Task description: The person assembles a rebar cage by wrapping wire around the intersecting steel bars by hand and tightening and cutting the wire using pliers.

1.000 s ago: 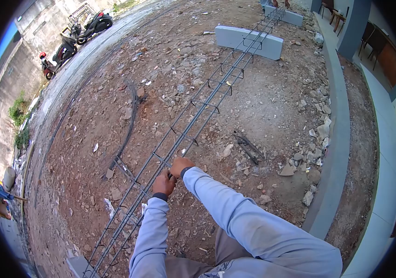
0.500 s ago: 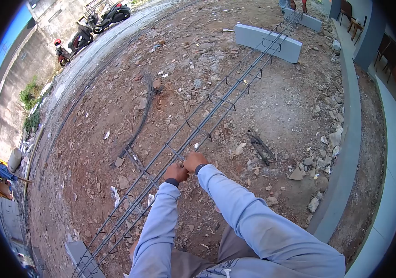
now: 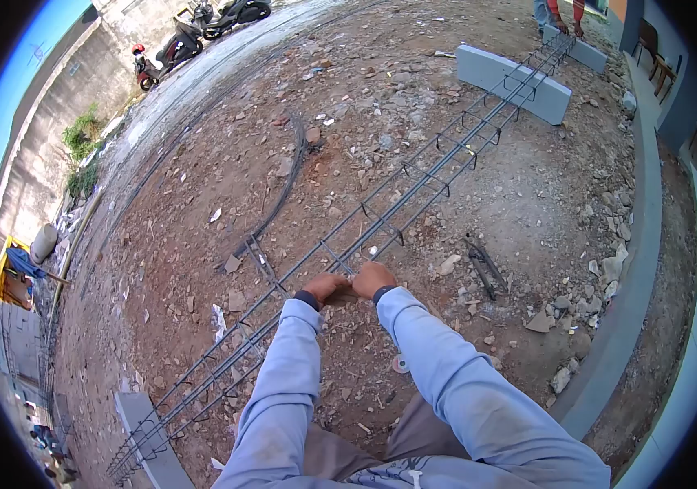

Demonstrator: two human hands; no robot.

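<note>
A long rebar cage [image 3: 414, 196] of thin steel bars with square stirrups runs diagonally before me, from lower left to upper right. My left hand [image 3: 327, 288] is closed at its near side, knuckles up, beside a stirrup. Close by on the right, my right hand [image 3: 371, 279] is also closed, its fingers against the same part of the cage. Whatever the fingertips pinch is hidden behind the hands and too small to name.
Grey blocks [image 3: 479, 69] [image 3: 141, 424] support the cage. Another person's hands [image 3: 570, 28] are at its far end. A bundle of rods [image 3: 291, 171] and a dark tool [image 3: 485, 267] lie on rubble-strewn soil. A low concrete kerb [image 3: 646, 244] runs along the right; motorbikes [image 3: 177, 47] stand far left.
My view has turned slightly, so the scene sits further right. My hands have drawn a little apart, and the left has tipped flatter beside the cage.
</note>
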